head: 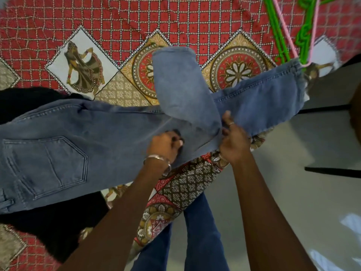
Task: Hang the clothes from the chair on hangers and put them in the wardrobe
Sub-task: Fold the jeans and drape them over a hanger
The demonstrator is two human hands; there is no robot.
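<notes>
Bedspread [121, 26], red-checked with medallion and dancer panels, spread across the bed behind and beneath both hands. Jeans [82, 137], light blue, laid flat on it from the left frame edge, waist cut off there, back pocket up; one leg folded upward just beyond the fingers, the other stretching right past them. Black garment [48, 227] under the jeans, mostly hidden. Left hand [166, 146], fingers curled into the denim at the fold. Right hand [233, 140], fingers pinching the folded leg's edge. Green hangers [278, 36] and a pink hanger [312, 42] well beyond the right hand, tops cut off.
</notes>
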